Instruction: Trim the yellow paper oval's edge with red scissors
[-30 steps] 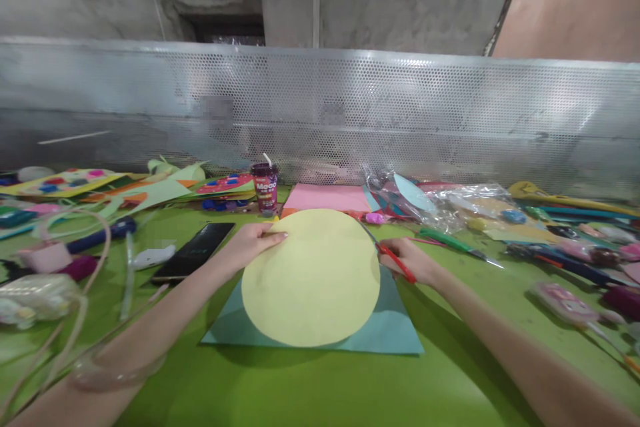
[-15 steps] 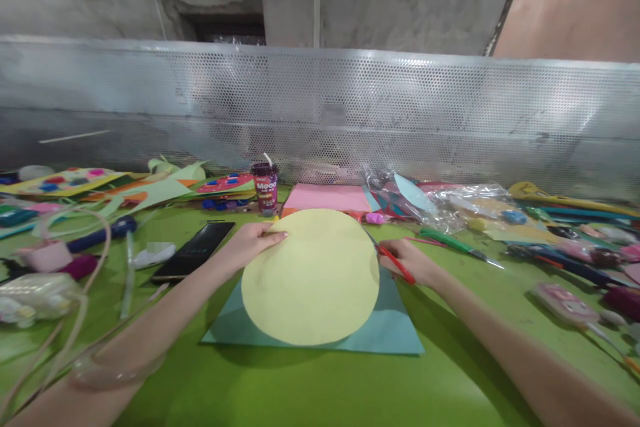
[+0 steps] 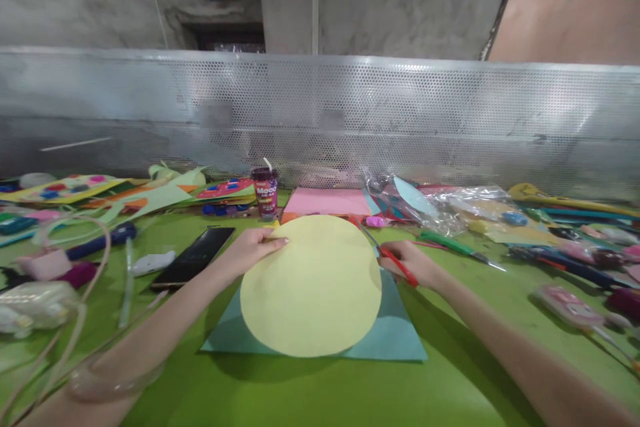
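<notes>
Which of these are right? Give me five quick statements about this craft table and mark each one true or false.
1. The left hand pinches the edge of the yellow paper circle. True.
2. The right hand holds a pencil. False: it holds red-handled scissors.
3. A teal paper sheet lies below the yellow paper circle. True.
4. The black smartphone lies to the right of the yellow paper circle. False: it lies to the left.
5. A white straw sticks out of the Meco cup. True.
</notes>
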The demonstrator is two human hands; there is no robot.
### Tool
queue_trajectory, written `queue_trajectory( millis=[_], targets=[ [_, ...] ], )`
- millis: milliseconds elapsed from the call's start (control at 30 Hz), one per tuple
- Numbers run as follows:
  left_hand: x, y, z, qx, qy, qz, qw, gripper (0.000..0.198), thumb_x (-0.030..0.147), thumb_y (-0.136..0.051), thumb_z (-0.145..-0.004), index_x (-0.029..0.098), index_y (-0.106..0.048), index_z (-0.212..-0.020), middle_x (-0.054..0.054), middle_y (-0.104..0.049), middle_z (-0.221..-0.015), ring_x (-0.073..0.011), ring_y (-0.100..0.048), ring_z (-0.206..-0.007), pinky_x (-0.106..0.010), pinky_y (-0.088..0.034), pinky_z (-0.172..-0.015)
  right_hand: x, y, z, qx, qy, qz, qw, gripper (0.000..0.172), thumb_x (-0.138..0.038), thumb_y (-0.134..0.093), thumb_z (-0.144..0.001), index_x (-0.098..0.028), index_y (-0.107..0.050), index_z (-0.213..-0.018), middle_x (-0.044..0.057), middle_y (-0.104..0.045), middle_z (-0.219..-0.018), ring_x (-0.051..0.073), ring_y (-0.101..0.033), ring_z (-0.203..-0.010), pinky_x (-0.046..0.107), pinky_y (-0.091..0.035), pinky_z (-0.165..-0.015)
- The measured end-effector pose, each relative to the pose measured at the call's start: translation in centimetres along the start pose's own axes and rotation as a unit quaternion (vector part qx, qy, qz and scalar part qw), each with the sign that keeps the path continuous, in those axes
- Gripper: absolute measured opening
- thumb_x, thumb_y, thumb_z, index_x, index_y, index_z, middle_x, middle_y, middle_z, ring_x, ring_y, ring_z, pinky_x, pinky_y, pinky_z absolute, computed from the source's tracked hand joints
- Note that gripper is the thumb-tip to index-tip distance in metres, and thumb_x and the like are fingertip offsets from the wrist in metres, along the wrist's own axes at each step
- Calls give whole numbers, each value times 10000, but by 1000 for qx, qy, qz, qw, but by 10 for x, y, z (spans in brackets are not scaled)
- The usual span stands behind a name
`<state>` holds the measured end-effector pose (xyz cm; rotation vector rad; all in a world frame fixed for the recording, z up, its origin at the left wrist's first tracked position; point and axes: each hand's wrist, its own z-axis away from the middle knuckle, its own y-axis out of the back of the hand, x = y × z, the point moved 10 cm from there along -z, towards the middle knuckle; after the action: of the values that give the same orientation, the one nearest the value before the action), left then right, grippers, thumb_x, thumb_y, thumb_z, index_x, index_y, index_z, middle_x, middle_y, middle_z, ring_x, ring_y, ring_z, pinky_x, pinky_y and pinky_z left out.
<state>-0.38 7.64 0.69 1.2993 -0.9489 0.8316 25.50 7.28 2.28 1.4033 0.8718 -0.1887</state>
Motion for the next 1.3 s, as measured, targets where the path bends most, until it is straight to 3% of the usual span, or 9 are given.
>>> queue_trajectory(
  millis=[267, 533, 867, 1067, 1300],
  targets=[
    [2, -3, -2, -14, -22, -47, 999, 402, 503, -555, -644, 160, -637, -837, -56, -691, -796, -234, -632, -703, -290, -463, -606, 1, -11, 0, -39, 23, -19, 999, 139, -258, -425, -694, -141, -469, -634, -22, -452, -545, 98, -430, -488, 200, -286, -432],
    [8, -2, 4, -12, -20, -65, 998, 404, 492, -555, -641, 154, -637, -846, -51, -686, -792, -231, -624, -724, -286, -460, -608, 2, -9, -1, -32, 27, -1, 999, 148, -259, -434, -688, -147, -440, -591, -37, -411, -512, 80, -378, -470, 194, -259, -424],
    [-3, -1, -2, -8, -12, -55, 998, 414, 504, -560, -633, 153, -636, -839, -59, -683, -775, -232, -626, -691, -291, -459, -581, 3, -8, -1, -24, 15, 14, 999, 195, -308, -436, -700, -143, -483, -609, -23, -460, -504, 93, -405, -466, 203, -273, -428],
    [5, -3, 3, -22, -18, -56, 998, 420, 497, -557, -637, 159, -638, -871, -49, -680, -770, -228, -623, -692, -290, -457, -581, 7, -2, -5, -8, 25, 45, 999, 191, -302, -458, -684, -140, -477, -584, -30, -423, -525, 81, -366, -478, 206, -260, -439],
    [10, -7, 7, -31, -25, -52, 998, 399, 494, -561, -636, 150, -643, -819, -51, -672, -734, -220, -619, -659, -285, -449, -575, 5, -7, -1, -26, 22, 2, 999, 199, -315, -441, -706, -145, -486, -613, -30, -444, -498, 92, -400, -465, 206, -265, -430]
  ],
)
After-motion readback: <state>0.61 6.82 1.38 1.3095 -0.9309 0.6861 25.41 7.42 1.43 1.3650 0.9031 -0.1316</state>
